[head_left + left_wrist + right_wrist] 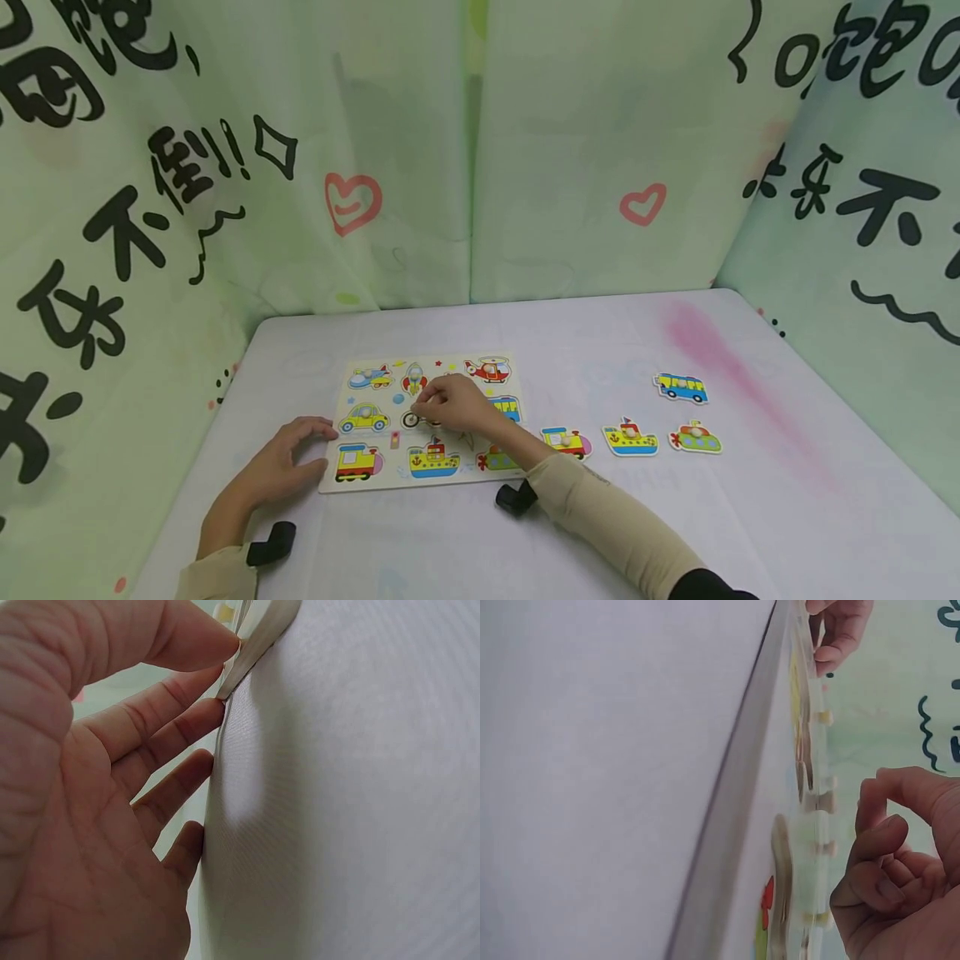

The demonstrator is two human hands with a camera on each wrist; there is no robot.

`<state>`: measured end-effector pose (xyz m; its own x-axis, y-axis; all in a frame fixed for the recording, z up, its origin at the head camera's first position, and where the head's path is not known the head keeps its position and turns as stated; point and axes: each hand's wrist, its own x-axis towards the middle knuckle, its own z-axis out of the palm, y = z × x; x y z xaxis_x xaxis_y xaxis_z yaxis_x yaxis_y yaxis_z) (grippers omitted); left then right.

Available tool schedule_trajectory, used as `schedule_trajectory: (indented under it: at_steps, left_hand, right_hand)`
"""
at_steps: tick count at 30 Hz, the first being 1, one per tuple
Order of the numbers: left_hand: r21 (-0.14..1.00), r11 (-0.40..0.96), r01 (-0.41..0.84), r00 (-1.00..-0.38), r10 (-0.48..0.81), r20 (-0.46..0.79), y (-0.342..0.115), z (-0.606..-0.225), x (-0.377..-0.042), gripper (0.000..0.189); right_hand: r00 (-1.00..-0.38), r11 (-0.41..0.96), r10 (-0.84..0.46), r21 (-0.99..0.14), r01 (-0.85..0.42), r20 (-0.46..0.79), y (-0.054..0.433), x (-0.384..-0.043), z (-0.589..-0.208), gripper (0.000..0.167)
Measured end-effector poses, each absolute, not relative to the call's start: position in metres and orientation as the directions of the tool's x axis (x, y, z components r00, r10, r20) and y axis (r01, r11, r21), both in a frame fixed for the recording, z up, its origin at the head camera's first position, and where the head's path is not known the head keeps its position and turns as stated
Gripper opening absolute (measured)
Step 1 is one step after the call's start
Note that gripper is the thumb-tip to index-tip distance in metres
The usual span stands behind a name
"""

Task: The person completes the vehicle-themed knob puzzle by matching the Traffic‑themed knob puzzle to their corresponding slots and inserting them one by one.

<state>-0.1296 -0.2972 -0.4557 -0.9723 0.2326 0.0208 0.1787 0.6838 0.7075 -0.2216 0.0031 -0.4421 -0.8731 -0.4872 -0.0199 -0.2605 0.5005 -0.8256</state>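
A white puzzle board (pixel 382 485) printed with vehicles lies on the table. Against its left edge rest the thumb and fingertips of my left hand (pixel 281 467); the left wrist view shows them at the board's corner (pixel 259 645), fingers mostly straight. Over the middle of the board is my right hand (pixel 457 400), its fingertips right above a motorcycle picture (pixel 410 419) that they partly cover. In the right wrist view the right hand (pixel 900 877) has curled fingers, thumb and forefinger tips together. Nothing shows between them, and small knobs (pixel 823 801) stand up from the board beside them.
Loose pieces lie right of the board: a blue bus (pixel 681 388), a yellow ship (pixel 630 438), a green submarine (pixel 695 437) and a train (pixel 564 441) beside the right forearm. A printed curtain (pixel 555 250) surrounds the white table (pixel 600 333).
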Motion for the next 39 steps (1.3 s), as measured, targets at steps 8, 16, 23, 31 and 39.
schedule_trajectory:
  at_steps: [8, 16, 23, 31, 39]
  left_hand:
    - [0.708, 0.677, 0.202, -0.969, 0.245, 0.042, -0.299, -0.457, -0.131, 0.034]
    - [0.703, 0.678, 0.213, -0.967, 0.25, 0.051, -0.3, -0.456, -0.13, 0.034]
    - [0.703, 0.675, 0.223, -0.965, 0.255, 0.06, -0.3, -0.459, -0.131, 0.034]
    - [0.704, 0.675, 0.221, -0.966, 0.252, 0.061, -0.299, -0.458, -0.131, 0.034]
    - [0.707, 0.674, 0.216, -0.966, 0.252, 0.055, -0.299, -0.459, -0.132, 0.034]
  right_hand:
    - [-0.889, 0.466, -0.458, -0.859, -0.211, -0.03, 0.013, -0.216, -0.438, 0.017]
    - [-0.895, 0.461, -0.446, -0.859, -0.224, -0.006, 0.031, -0.215, -0.433, 0.019]
    - [-0.911, 0.483, -0.412, -0.844, -0.233, 0.016, 0.054, -0.216, -0.429, 0.019]
    - [-0.941, 0.525, -0.338, -0.828, -0.195, 0.007, 0.084, -0.217, -0.429, 0.017]
    - [-0.959, 0.554, -0.282, -0.818, -0.151, -0.014, 0.112, -0.22, -0.424, 0.017]
